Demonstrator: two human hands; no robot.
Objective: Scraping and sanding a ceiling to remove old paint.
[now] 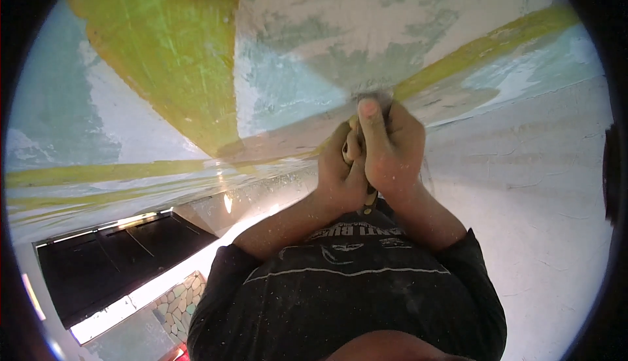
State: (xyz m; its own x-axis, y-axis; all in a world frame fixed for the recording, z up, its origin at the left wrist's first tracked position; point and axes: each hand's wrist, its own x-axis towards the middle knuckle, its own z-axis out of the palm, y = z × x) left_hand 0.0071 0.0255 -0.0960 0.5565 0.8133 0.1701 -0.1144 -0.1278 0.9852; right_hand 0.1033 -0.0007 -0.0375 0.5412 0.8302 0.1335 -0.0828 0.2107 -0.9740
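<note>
Both of my hands are closed together around one hand scraper, in front of a painted surface [291, 30] with patches of yellow-green, pale green and white. The scraper's handle [369, 205] sticks out below my fists, its end light brown with a small hole or rivet. My left hand [338, 174] wraps the handle from the left. Higher up grips my right hand [396, 148], its thumb pointing up along the tool toward the blade. A greyish, blurred blade [378, 94] shows past the thumb, against or very near the paint. Most of the handle is hidden by my fingers.
A plain white wall [517, 184] with fine cracks meets the painted surface on the right. At the lower left is a dark shuttered opening [118, 253] with bright light along its edges. Below it lies a patch of stone-patterned surface [180, 305].
</note>
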